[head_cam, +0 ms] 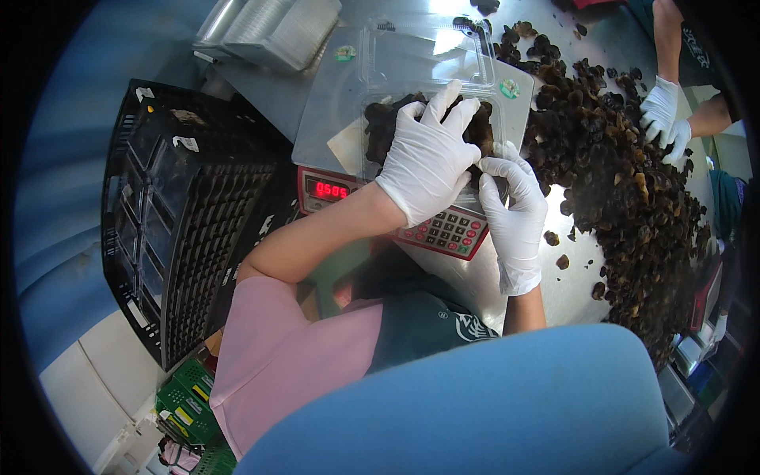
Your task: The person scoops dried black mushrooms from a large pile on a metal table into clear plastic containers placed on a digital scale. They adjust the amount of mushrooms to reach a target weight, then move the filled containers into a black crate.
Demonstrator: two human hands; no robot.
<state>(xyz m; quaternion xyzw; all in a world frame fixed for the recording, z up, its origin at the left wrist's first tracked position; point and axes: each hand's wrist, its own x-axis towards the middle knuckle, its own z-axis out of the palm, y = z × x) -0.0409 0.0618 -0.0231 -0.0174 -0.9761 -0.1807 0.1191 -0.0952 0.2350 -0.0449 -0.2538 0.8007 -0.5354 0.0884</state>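
Note:
A clear plastic clamshell box (363, 145) holds dark wood-ear mushrooms (380, 127). Its hinged lid (415, 56) lies back, away from me. The box rests on the metal pan (323, 113) of a red digital scale (309, 205) with a lit display. Gloved in white, my left hand (427, 154) spreads across the mushrooms with its fingers apart. My right hand (515, 217), also gloved, is at the box's near right corner. Its thumb and forefinger are bent close together beside my left fingertips; whether something small is between them is hidden.
A large heap of wood-ear mushrooms (594, 136) covers the metal table's right side, where another person's gloved hands (660, 116) touch it. Stacked clear boxes (267, 29) stand at the back left. A black crate (196, 237) with clear boxes is on my left. Green crates (190, 398) sit lower down.

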